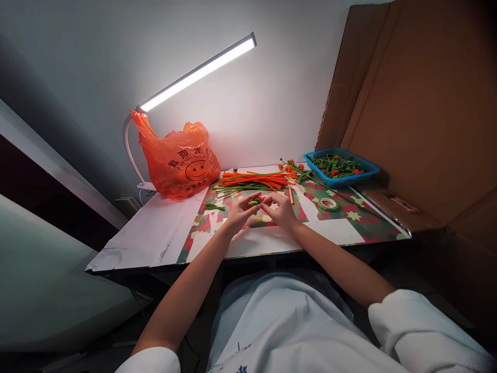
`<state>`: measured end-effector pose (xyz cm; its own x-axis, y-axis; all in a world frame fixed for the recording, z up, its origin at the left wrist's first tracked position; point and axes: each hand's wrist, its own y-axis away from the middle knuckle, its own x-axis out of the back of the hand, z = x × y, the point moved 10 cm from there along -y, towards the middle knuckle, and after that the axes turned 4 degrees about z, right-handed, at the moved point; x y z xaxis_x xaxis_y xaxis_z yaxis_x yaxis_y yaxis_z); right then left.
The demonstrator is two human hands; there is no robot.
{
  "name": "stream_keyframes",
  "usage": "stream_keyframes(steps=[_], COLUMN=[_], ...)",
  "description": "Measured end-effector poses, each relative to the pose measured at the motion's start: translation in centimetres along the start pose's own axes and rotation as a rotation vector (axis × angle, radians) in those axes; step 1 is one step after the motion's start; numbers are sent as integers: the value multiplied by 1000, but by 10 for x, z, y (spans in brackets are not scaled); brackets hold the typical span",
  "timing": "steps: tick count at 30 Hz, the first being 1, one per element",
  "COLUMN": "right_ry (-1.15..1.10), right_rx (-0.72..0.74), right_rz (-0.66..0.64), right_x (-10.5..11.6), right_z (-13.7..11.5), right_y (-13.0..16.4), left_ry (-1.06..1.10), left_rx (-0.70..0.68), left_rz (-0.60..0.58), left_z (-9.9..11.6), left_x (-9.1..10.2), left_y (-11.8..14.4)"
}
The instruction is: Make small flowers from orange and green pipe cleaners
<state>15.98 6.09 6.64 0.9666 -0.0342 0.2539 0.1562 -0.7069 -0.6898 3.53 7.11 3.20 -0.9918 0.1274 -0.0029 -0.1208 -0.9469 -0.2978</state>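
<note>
My left hand [241, 211] and my right hand [280, 210] meet over the patterned mat [349, 220] near the table's middle. Between their fingertips sits a small green pipe-cleaner piece [254, 201], pinched from both sides. Just behind the hands lies a bundle of orange and green pipe cleaners [256, 181]. A bent green piece [214, 207] rests on the mat to the left of my left hand. A roll of green tape [328, 203] lies to the right of my right hand.
An orange plastic bag [176, 160] stands at the back left under a lit desk lamp [198, 72]. A blue basket [341, 168] of green and orange pieces sits at the back right. Small orange flowers [289, 167] lie beside it. A cardboard wall [419, 119] closes the right side.
</note>
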Motion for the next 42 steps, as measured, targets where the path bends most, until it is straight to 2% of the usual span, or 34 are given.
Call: stream_keyframes(steps=[4,6,13,16,19,21,27,31,34,38,42], right_ry=[174,195,-209,-323,-315,-226,286,430,428,249,-33], right_rx=[30,-1,-386,-469,-428,-381,-139,-61,-43,-70,-187], right_rz=[-113,-142,-203,-208,-160,-129,-82,-81,-76,40,-73], right_x=[-13,-17,-33,-38,-35,-31,-20,-21,-19,-5,-17], right_z=[-1,4,45,52,48,44,23,18,17,19,33], right_y=[1,1,6,8,6,5,4,4,2,-3,-3], left_ry=[-55,-93,-135,-103,-60,-25,102,145,140,167,140], left_rx=[-81,-109,-114,-78,-12,64,304,350,319,284,285], left_rz=[-6,-10,-109,-54,109,160,169,143,189,195,160], left_z=[5,4,-3,-4,-7,-13,-42,-51,-49,-43,-38], left_x=[-1,-1,-11,-6,10,15,17,15,21,20,14], left_y=[-1,-2,-1,-3,-4,-4,-1,-1,-3,-3,-2])
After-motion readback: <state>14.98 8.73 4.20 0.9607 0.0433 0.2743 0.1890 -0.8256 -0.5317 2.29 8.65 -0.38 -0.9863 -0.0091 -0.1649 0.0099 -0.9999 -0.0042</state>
